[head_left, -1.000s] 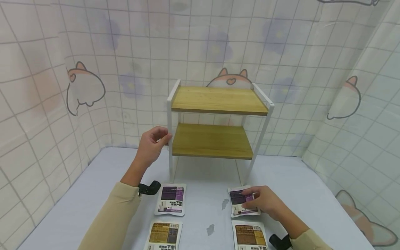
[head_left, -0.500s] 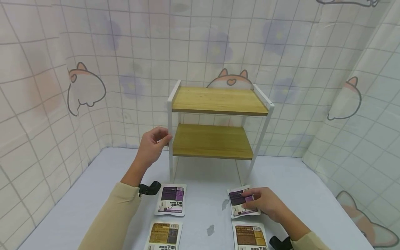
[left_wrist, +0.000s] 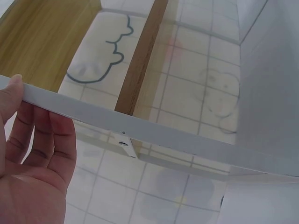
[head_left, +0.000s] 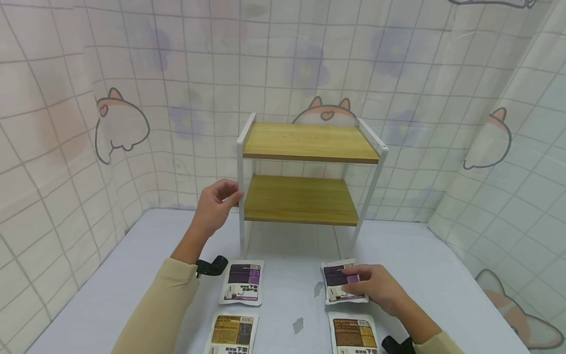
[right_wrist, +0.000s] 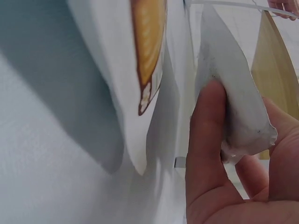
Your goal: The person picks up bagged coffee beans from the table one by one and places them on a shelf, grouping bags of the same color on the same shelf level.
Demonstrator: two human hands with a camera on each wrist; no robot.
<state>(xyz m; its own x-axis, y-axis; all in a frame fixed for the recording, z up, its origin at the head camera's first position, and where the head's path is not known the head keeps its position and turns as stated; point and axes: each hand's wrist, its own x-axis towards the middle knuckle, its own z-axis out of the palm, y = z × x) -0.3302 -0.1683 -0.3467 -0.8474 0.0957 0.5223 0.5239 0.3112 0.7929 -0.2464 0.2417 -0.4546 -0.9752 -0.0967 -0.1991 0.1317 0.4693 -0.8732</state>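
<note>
A two-tier shelf (head_left: 309, 140) with wooden boards and a white frame stands at the back of the table. My left hand (head_left: 216, 204) pinches its front left post; in the left wrist view the thumb and curled fingers (left_wrist: 63, 135) wrap the white bar (left_wrist: 163, 128). At the right, my right hand (head_left: 376, 285) grips a white pouch (head_left: 334, 280) with a purple label by its right side. The right wrist view shows fingers curled about the pouch's pale back (right_wrist: 229, 70), which is lifted off the table.
Another purple-label pouch (head_left: 242, 282) lies at the left in front of the shelf. Nearer me lie two brown-and-yellow-label pouches, one on the left (head_left: 232, 334) and one on the right (head_left: 353, 334). Gridded cloth (head_left: 199, 73) surrounds the white table (head_left: 398, 246).
The purple-label pouch in my right hand has risen slightly and moved a little toward the shelf. My left hand stays on the post.
</note>
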